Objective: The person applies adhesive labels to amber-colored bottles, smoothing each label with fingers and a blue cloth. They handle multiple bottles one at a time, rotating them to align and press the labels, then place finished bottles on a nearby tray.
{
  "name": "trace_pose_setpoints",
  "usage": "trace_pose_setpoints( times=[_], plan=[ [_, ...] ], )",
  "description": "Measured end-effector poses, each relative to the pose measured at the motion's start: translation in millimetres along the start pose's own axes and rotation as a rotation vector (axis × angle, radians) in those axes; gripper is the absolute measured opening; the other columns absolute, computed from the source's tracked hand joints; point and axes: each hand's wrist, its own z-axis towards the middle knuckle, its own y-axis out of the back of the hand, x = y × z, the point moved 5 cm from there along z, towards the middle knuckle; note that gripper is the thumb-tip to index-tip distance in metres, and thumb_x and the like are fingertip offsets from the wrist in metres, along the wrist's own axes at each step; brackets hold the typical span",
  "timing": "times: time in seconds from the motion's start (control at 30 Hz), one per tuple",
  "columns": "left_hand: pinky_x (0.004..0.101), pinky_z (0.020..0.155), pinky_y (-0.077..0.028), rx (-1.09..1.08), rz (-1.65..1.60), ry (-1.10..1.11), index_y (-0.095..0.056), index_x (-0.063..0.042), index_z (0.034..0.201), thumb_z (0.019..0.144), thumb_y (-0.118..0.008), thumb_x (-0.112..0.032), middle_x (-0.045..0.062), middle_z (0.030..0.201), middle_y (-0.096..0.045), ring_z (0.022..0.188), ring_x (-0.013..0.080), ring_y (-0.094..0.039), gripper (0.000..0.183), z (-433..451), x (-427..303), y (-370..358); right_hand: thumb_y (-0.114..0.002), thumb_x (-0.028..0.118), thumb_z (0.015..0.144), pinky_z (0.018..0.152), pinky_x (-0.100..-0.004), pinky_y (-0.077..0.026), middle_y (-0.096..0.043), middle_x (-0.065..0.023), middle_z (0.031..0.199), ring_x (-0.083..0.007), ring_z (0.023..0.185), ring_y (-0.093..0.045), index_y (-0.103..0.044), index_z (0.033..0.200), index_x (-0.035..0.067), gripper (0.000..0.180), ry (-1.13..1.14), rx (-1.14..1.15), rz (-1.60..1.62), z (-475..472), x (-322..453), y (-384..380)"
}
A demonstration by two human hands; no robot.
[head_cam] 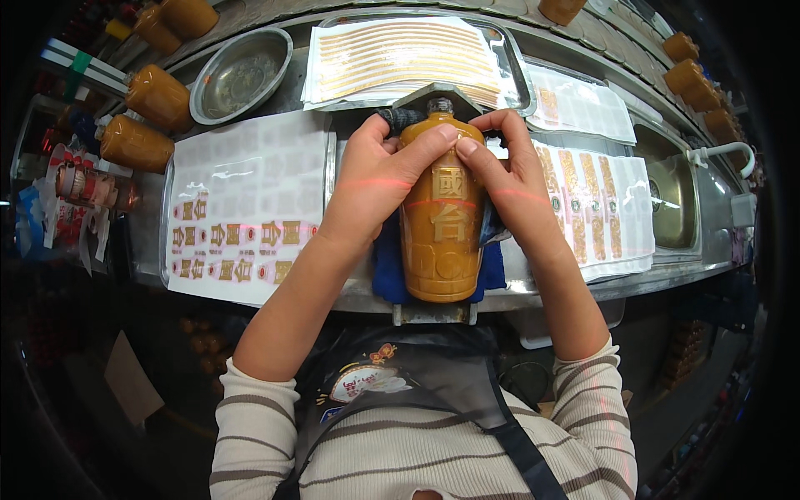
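A glossy amber-brown bottle [441, 262] with raised gold characters lies before me, its neck pointing away. Under it are a blue cloth [389, 275] and a metal stand [435, 314]. My left hand [390, 162] grips the bottle's left shoulder, thumb pressed on the upper front. On the other side my right hand [503, 153] holds the right shoulder, and its thumb presses beside the left one. The thumbs almost meet just below the neck. Whatever lies under the thumbs is hidden. Some fingers curl behind the shoulders, out of sight.
Left is a decal sheet [250, 181] on a tray. Gold strip sheets [406, 56] lie behind, patterned strip decals [600, 206] right. A metal bowl [241, 75] stands near brown bottles [137, 142] at back left. A sink [672, 194] with a white faucet [725, 152] is far right.
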Motion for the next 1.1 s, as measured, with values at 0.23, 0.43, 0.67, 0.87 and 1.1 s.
trace_pose_setpoints(
  times=[0.23, 0.43, 0.67, 0.87, 1.1],
  plan=[
    [0.0266, 0.078, -0.056, -0.029, 0.099, -0.051, -0.057, 0.004, 0.113, 0.085, -0.084, -0.029, 0.013, 0.105, -0.07, 0.092, 0.0135, -0.068, 0.052, -7, 4, 1, -0.071, 0.023, 0.093, 0.068, -0.0239, -0.05, -0.061, -0.0082, 0.105, -0.0101, 0.078, -0.061, -0.052, 0.117, 0.004, 0.035, 0.061, 0.04, 0.086, 1, -2, 3],
    [0.0273, 0.08, -0.057, -0.011, 0.159, -0.03, -0.058, 0.004, 0.113, 0.084, -0.085, -0.03, 0.012, 0.104, -0.07, 0.093, 0.0141, -0.069, 0.053, -4, 3, 1, -0.066, 0.018, 0.095, 0.08, -0.0225, -0.048, -0.061, -0.0063, 0.109, -0.0107, 0.091, -0.06, -0.053, 0.12, 0.005, 0.031, 0.084, 0.071, 0.15, 2, -7, 5],
    [0.0296, 0.087, -0.056, -0.016, 0.038, -0.012, -0.049, 0.005, 0.125, 0.086, -0.084, -0.028, 0.017, 0.117, -0.067, 0.106, 0.0173, -0.067, 0.062, -17, 10, 2, -0.07, 0.017, 0.093, 0.064, -0.0206, -0.05, -0.064, -0.0076, 0.113, -0.0068, 0.076, -0.063, -0.052, 0.131, 0.006, 0.044, 0.071, 0.072, 0.138, -7, -10, 6],
    [0.0328, 0.093, -0.055, 0.02, -0.001, 0.013, -0.04, 0.004, 0.131, 0.088, -0.082, -0.024, 0.021, 0.127, -0.062, 0.114, 0.0206, -0.064, 0.067, -40, 24, 5, -0.073, 0.018, 0.091, 0.061, -0.0181, -0.047, -0.062, -0.0066, 0.122, -0.003, 0.071, -0.061, -0.047, 0.144, 0.008, 0.06, 0.089, 0.056, 0.153, -26, -18, 5],
    [0.0325, 0.095, -0.054, 0.025, -0.04, -0.003, -0.04, 0.001, 0.112, 0.088, -0.082, -0.026, 0.022, 0.126, -0.062, 0.116, 0.0211, -0.063, 0.055, -46, 27, 6, -0.071, 0.017, 0.092, 0.062, -0.0181, -0.048, -0.053, -0.0102, 0.141, -0.003, 0.072, -0.061, -0.042, 0.15, 0.007, 0.066, 0.07, 0.107, 0.178, -31, -16, 10]
  ],
)
